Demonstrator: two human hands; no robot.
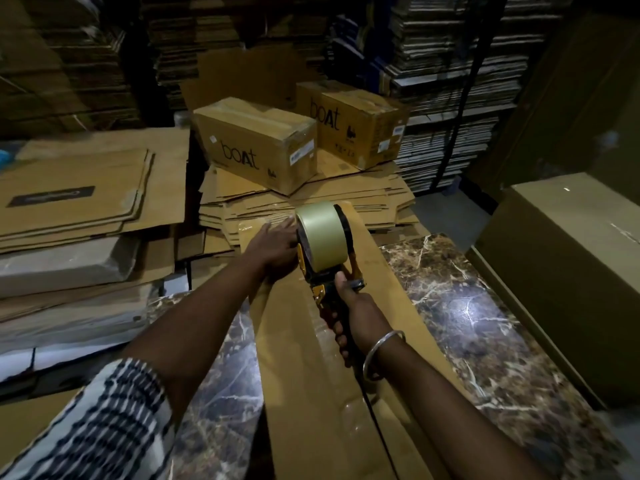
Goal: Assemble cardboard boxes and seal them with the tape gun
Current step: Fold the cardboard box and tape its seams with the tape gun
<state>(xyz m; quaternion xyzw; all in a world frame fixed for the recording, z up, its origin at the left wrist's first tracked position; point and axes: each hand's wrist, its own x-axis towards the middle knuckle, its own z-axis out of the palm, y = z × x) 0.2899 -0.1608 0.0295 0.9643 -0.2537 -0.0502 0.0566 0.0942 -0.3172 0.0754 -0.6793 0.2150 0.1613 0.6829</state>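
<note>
A long narrow cardboard box [304, 393] lies in front of me on the marbled floor, with shiny tape running along its top seam. My right hand [349, 317] grips the handle of a yellow and black tape gun [323, 244] that carries a wide tan tape roll. The gun stands on the box near its far end. My left hand [273, 247] lies flat on the box top just left of the roll, fingers straight, pressing down.
Two closed "boAt" boxes [256, 143] [360, 123] sit on a pile of flattened cartons [311, 199] ahead. More flat cardboard [79, 202] is stacked at left. A large brown box [568, 271] stands at right. Tall carton stacks fill the back.
</note>
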